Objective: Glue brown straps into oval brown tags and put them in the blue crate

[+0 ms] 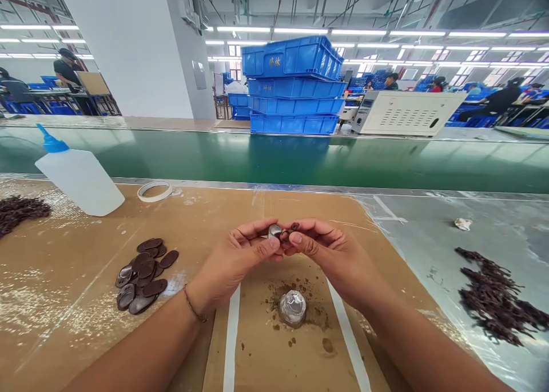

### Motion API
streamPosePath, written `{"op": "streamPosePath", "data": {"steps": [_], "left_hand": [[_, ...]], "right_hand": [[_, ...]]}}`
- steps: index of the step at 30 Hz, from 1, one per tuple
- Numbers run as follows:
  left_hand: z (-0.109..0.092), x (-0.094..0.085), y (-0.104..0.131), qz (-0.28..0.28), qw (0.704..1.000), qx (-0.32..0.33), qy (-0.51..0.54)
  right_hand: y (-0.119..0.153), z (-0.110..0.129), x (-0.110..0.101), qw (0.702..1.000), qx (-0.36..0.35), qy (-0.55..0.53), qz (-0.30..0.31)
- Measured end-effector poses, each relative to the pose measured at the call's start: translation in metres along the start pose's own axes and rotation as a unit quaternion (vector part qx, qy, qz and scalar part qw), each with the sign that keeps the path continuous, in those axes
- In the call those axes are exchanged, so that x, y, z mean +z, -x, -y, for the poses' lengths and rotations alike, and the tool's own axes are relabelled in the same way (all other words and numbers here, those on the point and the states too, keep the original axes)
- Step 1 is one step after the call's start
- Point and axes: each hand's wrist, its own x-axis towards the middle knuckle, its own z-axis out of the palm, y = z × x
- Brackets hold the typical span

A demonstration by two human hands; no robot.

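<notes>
My left hand and my right hand meet above the cardboard mat, fingertips together. Between them sits a small oval piece with a shiny face, pinched by my left thumb and fingers. My right fingers pinch a small dark brown bit that touches the oval piece. Below the hands stands a small clear glue cap amid brown stains. A pile of dark brown oval pieces lies to the left of my left wrist.
A white squeeze bottle with a blue nozzle lies at the back left beside a tape ring. Dark brown strips are heaped at the right and far left. A green conveyor belt runs behind, with stacked blue crates and people beyond.
</notes>
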Motion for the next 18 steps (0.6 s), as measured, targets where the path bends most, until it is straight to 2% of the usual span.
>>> {"op": "streamPosePath", "data": {"steps": [3,5,8,11,15,18], "left_hand": [[0.000,-0.003,0.001,0.057,0.998,0.001,0.017],[-0.001,-0.004,0.001,0.056,0.998,0.001,0.010],[-0.001,-0.008,-0.001,0.026,1.000,0.003,-0.013],[-0.002,-0.015,-0.007,-0.007,0.999,0.041,-0.033],[-0.001,-0.026,-0.015,-0.035,0.994,0.091,-0.049],[0.000,-0.031,-0.018,-0.063,0.989,0.113,-0.071]], "right_hand": [[-0.001,-0.003,-0.003,1.000,0.003,0.004,0.005],[0.000,-0.002,-0.003,1.000,0.004,0.005,0.013],[0.003,0.005,-0.005,1.000,0.009,0.029,0.006],[0.011,0.017,-0.011,0.991,0.001,0.131,0.024],[0.019,0.030,-0.017,0.957,-0.019,0.278,0.074],[0.022,0.034,-0.013,0.931,-0.003,0.348,0.111]]}}
